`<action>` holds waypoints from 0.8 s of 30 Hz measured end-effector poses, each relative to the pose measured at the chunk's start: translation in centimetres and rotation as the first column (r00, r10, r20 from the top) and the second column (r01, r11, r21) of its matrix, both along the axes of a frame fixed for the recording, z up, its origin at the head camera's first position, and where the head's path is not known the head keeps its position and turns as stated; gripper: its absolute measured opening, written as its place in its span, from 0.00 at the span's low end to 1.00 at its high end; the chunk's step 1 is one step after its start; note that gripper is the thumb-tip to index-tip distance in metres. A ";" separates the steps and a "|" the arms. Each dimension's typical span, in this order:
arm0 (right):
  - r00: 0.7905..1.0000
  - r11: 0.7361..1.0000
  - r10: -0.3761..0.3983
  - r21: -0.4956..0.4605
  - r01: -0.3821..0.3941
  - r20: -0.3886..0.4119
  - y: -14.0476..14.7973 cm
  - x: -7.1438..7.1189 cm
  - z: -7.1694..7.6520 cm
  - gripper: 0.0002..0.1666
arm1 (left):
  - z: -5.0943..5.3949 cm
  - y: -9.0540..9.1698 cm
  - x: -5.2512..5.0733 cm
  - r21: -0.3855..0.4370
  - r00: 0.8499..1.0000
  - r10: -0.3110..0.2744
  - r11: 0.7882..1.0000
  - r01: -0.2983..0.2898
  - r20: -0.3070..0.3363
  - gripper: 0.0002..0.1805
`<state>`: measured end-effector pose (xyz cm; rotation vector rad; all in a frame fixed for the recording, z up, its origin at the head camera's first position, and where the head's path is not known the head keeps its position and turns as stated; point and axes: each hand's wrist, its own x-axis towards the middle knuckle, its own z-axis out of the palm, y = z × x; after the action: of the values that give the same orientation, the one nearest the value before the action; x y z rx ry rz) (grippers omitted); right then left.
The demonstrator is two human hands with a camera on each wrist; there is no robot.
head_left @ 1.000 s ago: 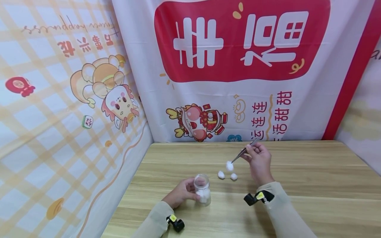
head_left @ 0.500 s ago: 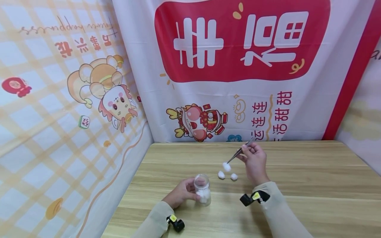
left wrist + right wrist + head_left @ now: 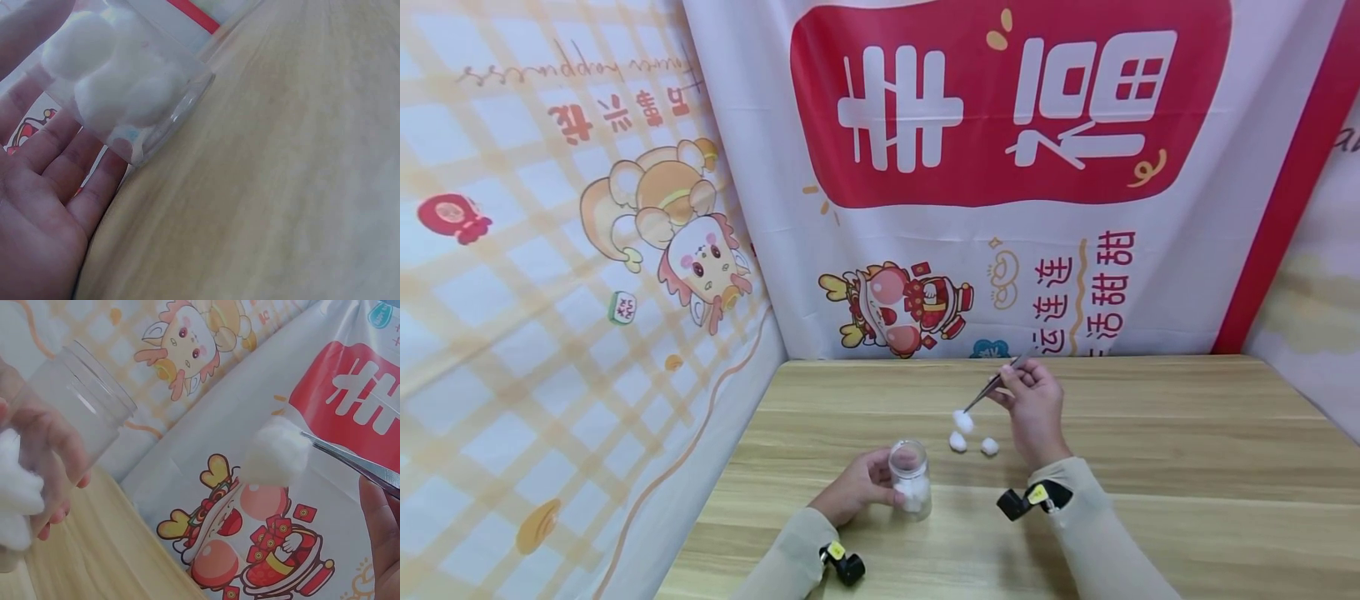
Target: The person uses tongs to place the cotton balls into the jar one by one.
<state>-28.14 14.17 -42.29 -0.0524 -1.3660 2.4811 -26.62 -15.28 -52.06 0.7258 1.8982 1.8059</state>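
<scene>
My left hand (image 3: 861, 487) grips a clear open-topped jar (image 3: 911, 479) by its side; several cotton balls (image 3: 119, 75) fill its lower part. Between the fingers of my right hand (image 3: 1036, 410) are metal tweezers (image 3: 992, 387), pointing down and to the left. Their tips pinch one cotton ball (image 3: 278, 453), held up off the table to the right of the jar. Two loose cotton balls lie on the table: the left one (image 3: 957, 442) just below the held ball, the right one (image 3: 989, 447) nearer my right wrist. The jar's mouth faces up.
The wooden table (image 3: 1187, 467) reaches back to a printed white and red cloth (image 3: 1000, 100) hanging behind it. A checked cloth wall (image 3: 550, 333) stands along the left side. Black cameras (image 3: 850, 568) are strapped at both wrists.
My right hand has shifted left, bringing the tweezers and their cotton ball closer to the jar. The left hand, the jar and the two loose balls stay put.
</scene>
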 end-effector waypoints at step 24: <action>0.998 0.998 0.061 -0.010 -0.061 -0.029 -3.3 0.2 0.7 0.09 | -0.1 0.0 -0.3 -0.004 1.000 -0.012 1.000 0.012 -0.008 0.37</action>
<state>-27.97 10.86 -41.63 0.0232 -1.3626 2.5290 -26.94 -15.31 -52.12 0.7426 1.8976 1.7939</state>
